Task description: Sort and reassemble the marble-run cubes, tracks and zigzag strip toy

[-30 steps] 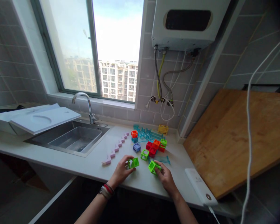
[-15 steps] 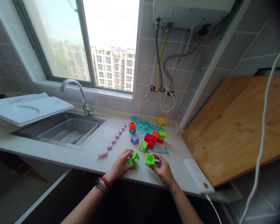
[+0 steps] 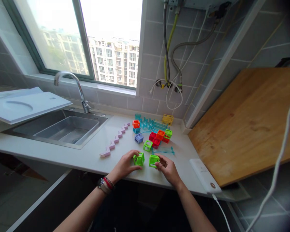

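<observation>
My left hand grips a green open-sided cube block between thumb and fingers, close to the counter's front edge. A second green cube block is held in my right hand, a small gap to the right of the first. Just behind them a third green cube rests on the counter. Beyond it lie red cubes, an orange cube and another green cube bunched together. A lilac cube sits to their left, near an orange-red cube stacked on a teal one.
Clear teal track pieces and a yellow block lie by the wall. A zigzag pink strip runs left of the blocks, before the sink. At right are a white power strip and a leaning wooden board.
The view has tilted down slightly. The green cube in my right hand has turned, showing a different side. Both cubes remain held, a small gap apart.
</observation>
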A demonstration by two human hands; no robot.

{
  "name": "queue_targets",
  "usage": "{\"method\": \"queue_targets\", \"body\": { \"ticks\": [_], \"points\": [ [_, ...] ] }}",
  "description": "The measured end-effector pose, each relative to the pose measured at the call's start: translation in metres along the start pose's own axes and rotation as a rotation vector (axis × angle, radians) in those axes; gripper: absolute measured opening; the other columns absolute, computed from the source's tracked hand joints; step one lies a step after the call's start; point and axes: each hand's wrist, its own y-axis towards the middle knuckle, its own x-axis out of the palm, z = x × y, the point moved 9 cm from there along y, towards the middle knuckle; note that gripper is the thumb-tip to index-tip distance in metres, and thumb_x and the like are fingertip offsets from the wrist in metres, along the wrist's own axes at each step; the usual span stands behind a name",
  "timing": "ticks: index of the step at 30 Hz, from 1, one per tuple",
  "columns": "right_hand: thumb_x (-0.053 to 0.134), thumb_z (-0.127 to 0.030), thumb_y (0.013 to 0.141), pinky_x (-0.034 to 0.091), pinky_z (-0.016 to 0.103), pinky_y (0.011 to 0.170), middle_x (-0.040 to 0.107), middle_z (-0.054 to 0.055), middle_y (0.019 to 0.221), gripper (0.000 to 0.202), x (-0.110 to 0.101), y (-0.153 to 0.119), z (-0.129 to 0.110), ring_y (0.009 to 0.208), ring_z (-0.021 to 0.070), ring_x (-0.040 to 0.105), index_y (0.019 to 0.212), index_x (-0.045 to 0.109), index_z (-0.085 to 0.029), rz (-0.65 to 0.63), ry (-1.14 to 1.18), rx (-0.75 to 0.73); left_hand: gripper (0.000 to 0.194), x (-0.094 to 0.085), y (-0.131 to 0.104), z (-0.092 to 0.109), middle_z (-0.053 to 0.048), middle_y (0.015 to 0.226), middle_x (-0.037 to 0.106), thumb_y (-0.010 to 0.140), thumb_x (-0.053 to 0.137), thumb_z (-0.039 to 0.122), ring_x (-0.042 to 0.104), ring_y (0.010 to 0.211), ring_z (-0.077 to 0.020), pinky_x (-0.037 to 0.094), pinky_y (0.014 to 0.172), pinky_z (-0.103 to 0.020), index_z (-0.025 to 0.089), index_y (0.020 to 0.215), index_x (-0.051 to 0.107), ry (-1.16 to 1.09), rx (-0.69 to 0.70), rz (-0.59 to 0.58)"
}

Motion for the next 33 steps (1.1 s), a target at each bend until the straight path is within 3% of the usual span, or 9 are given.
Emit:
{"method": "queue_targets", "body": {
  "ticks": [4, 8, 12, 15, 17, 22, 28, 31, 33],
  "points": [
    [0.076, -0.054, 0.079, 0.059, 0.033, 0.067, 0.07, 0.004, 0.086, 0.059, 0.0, -0.001, -0.004, 0.069, 0.0179, 0.066, 0.123, 0.067, -0.015, 0.025, -0.014, 0.014, 0.048, 0.0, 0.0, -0.004, -0.009, 0.124, 0.067, 0.073, 0.084, 0.04, 0.065, 0.109, -0.0242, 0.053, 0.096, -0.038, 0.022, 0.112, 0.063, -0.019, -0.012, 0.007],
    [0.073, -0.056, 0.081, 0.059, 0.032, 0.064, 0.072, 0.006, 0.088, 0.057, -0.001, -0.001, -0.006, 0.066, 0.0175, 0.066, 0.121, 0.069, -0.014, 0.053, -0.02, 0.029, 0.05, -0.001, 0.0, -0.006, -0.009, 0.123, 0.07, 0.075, 0.083, 0.043, 0.067, 0.106, -0.0236, 0.054, 0.094, -0.038, 0.022, 0.116, 0.063, -0.02, -0.042, 0.021],
    [0.078, -0.048, 0.078, 0.057, 0.029, 0.059, 0.07, 0.009, 0.111, 0.064, -0.003, 0.002, -0.007, 0.058, 0.011, 0.062, 0.132, 0.063, -0.018, 0.041, -0.029, 0.0, 0.049, -0.001, 0.0, -0.002, -0.008, 0.124, 0.07, 0.077, 0.081, 0.043, 0.065, 0.113, -0.0251, 0.052, 0.1, -0.039, 0.023, 0.119, 0.065, -0.007, -0.02, 0.012],
    [0.084, -0.041, 0.071, 0.059, 0.03, 0.065, 0.06, 0.01, 0.133, 0.071, -0.003, 0.002, -0.01, 0.064, 0.0102, 0.064, 0.135, 0.06, -0.025, 0.022, 0.011, -0.032, 0.051, -0.001, 0.001, -0.002, -0.008, 0.121, 0.071, 0.079, 0.08, 0.044, 0.066, 0.111, -0.0249, 0.052, 0.099, -0.039, 0.023, 0.122, 0.065, 0.021, -0.031, 0.005],
    [0.085, -0.038, 0.069, 0.059, 0.029, 0.067, 0.059, 0.01, 0.135, 0.066, -0.001, 0.0, -0.012, 0.068, 0.0113, 0.066, 0.131, 0.062, -0.024, 0.003, 0.011, -0.037, 0.051, -0.001, 0.001, -0.003, -0.007, 0.12, 0.071, 0.079, 0.079, 0.045, 0.067, 0.108, -0.0244, 0.053, 0.098, -0.038, 0.023, 0.124, 0.064, 0.035, -0.038, -0.002],
    [0.073, -0.033, 0.08, 0.057, 0.025, 0.059, 0.056, 0.012, 0.142, 0.047, 0.009, -0.004, -0.02, 0.061, 0.0099, 0.068, 0.124, 0.06, -0.025, -0.04, -0.085, -0.038, 0.051, -0.001, 0.001, -0.003, -0.008, 0.122, 0.07, 0.08, 0.078, 0.046, 0.066, 0.111, -0.0253, 0.052, 0.1, -0.039, 0.023, 0.124, 0.064, 0.037, -0.028, 0.007],
    [0.08, -0.031, 0.075, 0.06, 0.032, 0.075, 0.046, 0.01, 0.15, 0.042, 0.0, -0.004, -0.026, 0.103, 0.024, 0.07, 0.106, 0.053, -0.027, 0.008, 0.057, -0.107, 0.05, 0.001, 0.001, -0.003, -0.009, 0.121, 0.07, 0.082, 0.077, 0.046, 0.066, 0.11, -0.026, 0.053, 0.099, -0.041, 0.023, 0.124, 0.064, 0.035, -0.027, -0.007],
    [0.078, -0.036, 0.079, 0.059, 0.034, 0.079, 0.054, 0.011, 0.139, 0.031, -0.005, -0.002, -0.024, 0.112, 0.0267, 0.066, 0.093, 0.053, -0.024, 0.034, 0.073, -0.136, 0.05, -0.001, 0.002, -0.001, -0.01, 0.12, 0.071, 0.081, 0.077, 0.045, 0.066, 0.11, -0.0268, 0.053, 0.1, -0.042, 0.023, 0.123, 0.065, 0.04, -0.028, -0.006],
    [0.075, -0.037, 0.082, 0.058, 0.034, 0.081, 0.056, 0.011, 0.135, 0.027, -0.007, -0.002, -0.024, 0.113, 0.0259, 0.065, 0.097, 0.056, -0.024, 0.051, 0.067, -0.155, 0.049, -0.001, 0.002, -0.001, -0.01, 0.12, 0.071, 0.081, 0.078, 0.044, 0.066, 0.11, -0.0268, 0.052, 0.101, -0.042, 0.022, 0.123, 0.065, 0.041, -0.035, -0.008]
  ]
}}
